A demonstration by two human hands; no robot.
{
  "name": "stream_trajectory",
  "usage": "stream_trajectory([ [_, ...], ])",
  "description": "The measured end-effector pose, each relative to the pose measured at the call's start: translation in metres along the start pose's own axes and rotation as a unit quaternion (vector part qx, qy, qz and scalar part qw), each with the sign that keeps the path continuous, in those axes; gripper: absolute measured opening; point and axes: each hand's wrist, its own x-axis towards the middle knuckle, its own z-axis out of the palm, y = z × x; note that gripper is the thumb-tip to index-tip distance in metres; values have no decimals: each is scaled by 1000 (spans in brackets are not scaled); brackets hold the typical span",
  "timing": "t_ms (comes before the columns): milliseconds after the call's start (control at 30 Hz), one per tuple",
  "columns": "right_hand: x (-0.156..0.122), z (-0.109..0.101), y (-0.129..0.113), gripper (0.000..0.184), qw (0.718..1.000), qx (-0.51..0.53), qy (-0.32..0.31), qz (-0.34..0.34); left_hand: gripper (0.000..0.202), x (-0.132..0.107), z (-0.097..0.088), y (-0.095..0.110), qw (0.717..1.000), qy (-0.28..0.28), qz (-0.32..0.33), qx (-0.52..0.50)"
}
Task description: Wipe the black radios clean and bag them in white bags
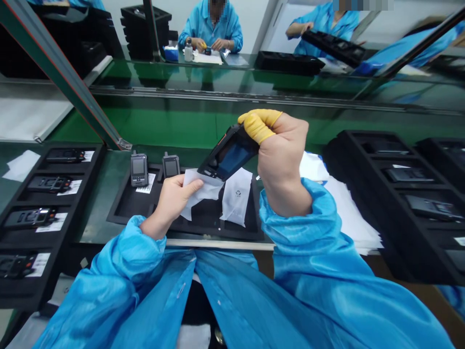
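Note:
My right hand (278, 145), with yellow finger cots on its thumb and finger, grips the top end of a black handheld device (232, 157) that is held up at a slant. The device's dark screen faces me. In my left hand (172, 201) a thin white bag (203, 191) is pinched between thumb and fingers, and the device's lower end meets its mouth. How far it sits inside I cannot tell. Below lies a black foam tray (123, 206) with another white bag (237, 198) on it. Two grey-black radios (139, 167) with antennas stand at its back left.
Black foam trays with several devices flank me, one on the left (67, 225) and one on the right (366, 203). A stack of white bags (348, 213) lies right of my right wrist. Beyond a metal frame (58, 63), co-workers in blue (212, 24) sit at another bench.

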Motion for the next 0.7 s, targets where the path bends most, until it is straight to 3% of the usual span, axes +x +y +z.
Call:
stream_trajectory([
  [167,2,5,-4,20,996,-1,-79,34,49,0,1,10,996,-85,-5,-23],
  [333,-2,9,-4,19,991,3,-116,68,54,0,4,19,989,-132,64,-5],
  [400,-5,9,-3,20,993,3,-97,74,55,-1,7,21,988,-123,94,12],
  [500,-12,5,-5,23,994,-21,-85,58,61,-2,14,23,983,-66,155,72],
  [600,-23,-5,-11,28,987,-73,-138,30,59,-3,24,28,961,-12,245,129],
  [700,-33,-26,-18,33,983,-94,-154,22,49,-11,34,36,943,-23,300,141],
])
